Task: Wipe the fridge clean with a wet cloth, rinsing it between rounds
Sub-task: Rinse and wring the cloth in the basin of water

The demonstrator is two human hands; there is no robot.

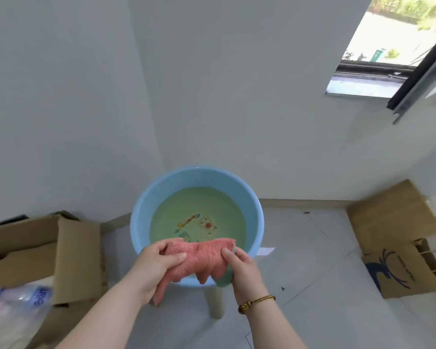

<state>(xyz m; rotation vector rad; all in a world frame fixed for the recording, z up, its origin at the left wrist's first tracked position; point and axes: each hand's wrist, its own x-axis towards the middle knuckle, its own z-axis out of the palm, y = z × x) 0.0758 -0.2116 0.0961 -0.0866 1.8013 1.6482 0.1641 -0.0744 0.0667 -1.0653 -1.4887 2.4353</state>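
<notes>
A pink cloth [201,258] with a pale green underside is stretched between both hands over the near rim of a blue basin [159,195]. My left hand [159,263] grips its left end and my right hand [242,268] grips its right end. Loose folds of the cloth hang below my hands. The basin holds greenish water, with a coloured print visible on its bottom. It rests on a pale stool, of which one leg [215,302] shows. No fridge is in view.
Cardboard boxes [48,248] stand at the left, with a clear plastic bag [18,306] in front. Flattened cardboard and a brown paper bag [400,265] lie on the tiled floor at the right. White walls meet behind the basin; an open window [388,46] is upper right.
</notes>
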